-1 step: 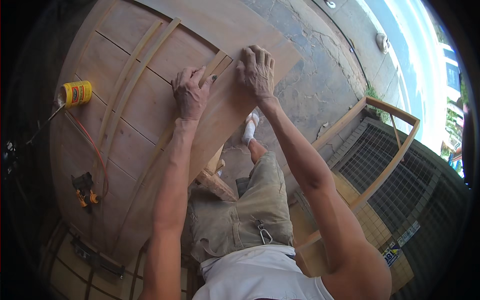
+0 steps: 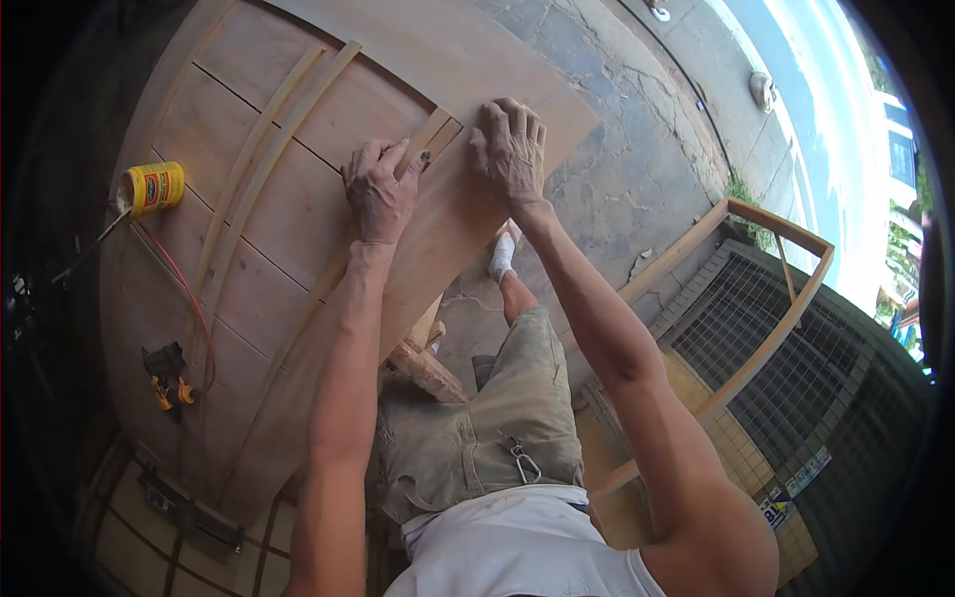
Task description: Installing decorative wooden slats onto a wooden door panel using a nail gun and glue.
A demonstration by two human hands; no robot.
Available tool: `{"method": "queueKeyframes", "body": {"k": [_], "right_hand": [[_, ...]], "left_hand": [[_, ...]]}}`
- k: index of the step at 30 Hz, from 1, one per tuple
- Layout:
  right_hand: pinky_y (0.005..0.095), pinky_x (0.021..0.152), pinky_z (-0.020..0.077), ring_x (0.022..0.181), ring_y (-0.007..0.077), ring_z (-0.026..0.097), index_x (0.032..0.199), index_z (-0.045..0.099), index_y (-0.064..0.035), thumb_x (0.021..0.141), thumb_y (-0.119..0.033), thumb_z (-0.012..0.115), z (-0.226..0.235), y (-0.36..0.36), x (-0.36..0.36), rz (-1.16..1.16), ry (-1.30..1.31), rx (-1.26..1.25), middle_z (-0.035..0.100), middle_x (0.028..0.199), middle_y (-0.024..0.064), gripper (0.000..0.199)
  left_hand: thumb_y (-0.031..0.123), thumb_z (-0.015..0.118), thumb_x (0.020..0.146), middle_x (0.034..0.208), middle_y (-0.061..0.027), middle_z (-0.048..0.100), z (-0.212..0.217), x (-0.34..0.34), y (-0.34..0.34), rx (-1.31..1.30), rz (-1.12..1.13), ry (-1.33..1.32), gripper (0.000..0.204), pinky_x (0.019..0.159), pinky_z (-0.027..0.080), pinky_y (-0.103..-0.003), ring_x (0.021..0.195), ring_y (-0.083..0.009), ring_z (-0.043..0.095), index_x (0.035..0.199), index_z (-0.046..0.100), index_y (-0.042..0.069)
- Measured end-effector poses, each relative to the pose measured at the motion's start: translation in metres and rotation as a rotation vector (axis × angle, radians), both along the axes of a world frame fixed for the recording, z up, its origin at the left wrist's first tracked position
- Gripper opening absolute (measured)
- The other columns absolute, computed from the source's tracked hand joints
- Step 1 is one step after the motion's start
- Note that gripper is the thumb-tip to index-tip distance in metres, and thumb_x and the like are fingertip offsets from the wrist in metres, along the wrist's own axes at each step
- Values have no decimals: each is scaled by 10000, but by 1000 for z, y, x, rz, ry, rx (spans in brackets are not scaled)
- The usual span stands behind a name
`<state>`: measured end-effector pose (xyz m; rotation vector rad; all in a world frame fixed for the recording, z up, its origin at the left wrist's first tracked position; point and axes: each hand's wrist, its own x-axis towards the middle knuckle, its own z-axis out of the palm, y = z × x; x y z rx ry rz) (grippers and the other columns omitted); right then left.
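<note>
Pressing flat near the frame's upper centre, the left hand [image 2: 381, 191] and right hand [image 2: 510, 149] lie open-palmed on a plywood sheet [image 2: 438, 239], gripping nothing. Its right edge overhangs open pavement [image 2: 637, 179]. A yellow can [image 2: 152, 187] sits far left on the table [image 2: 269, 229].

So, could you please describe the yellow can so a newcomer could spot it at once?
Start at the big wooden worktop. Follow its far left edge, well left of the left hand. There lies a small yellow can on its side, the only bright yellow cylinder among bare wood.
</note>
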<state>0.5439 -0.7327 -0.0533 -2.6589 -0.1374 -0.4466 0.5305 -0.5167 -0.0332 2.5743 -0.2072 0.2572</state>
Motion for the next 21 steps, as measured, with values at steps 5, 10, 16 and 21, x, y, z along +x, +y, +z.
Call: {"method": "queueKeyframes", "body": {"k": [5, 10, 16, 21], "right_hand": [[464, 995, 529, 1224, 335, 620, 1156, 753, -68, 990, -304, 733, 27, -18, 32, -2, 344, 363, 671, 1198, 128, 289], [438, 735, 561, 841, 295, 740, 997, 777, -43, 919, -509, 824, 82, -25, 121, 274, 501, 265, 729, 858, 123, 474], [459, 643, 573, 719, 345, 753, 815, 778, -5, 868, -536, 859, 49, 3, 148, 587, 879, -92, 728, 693, 141, 540], [467, 685, 616, 793, 367, 782, 855, 796, -4, 879, -489, 862, 79, 34, 168, 613, 1283, -127, 758, 749, 149, 490]], "left_hand": [[291, 807, 944, 1080, -48, 678, -9, -13, -8, 33, 163, 68, 309, 973, 478, -466, 1062, -271, 632, 1213, 825, 140], [286, 758, 996, 1089, -73, 669, 3, -14, -16, -3, 216, 63, 317, 981, 469, -465, 1055, -291, 611, 1265, 809, 126], [238, 734, 1018, 1130, -101, 659, -7, -20, -39, -69, 303, 42, 307, 993, 463, -459, 1094, -303, 605, 1291, 796, 113], [195, 706, 1034, 1143, -117, 642, -8, -23, -35, -77, 373, -20, 294, 1004, 462, -474, 1103, -307, 594, 1297, 776, 84]]}}
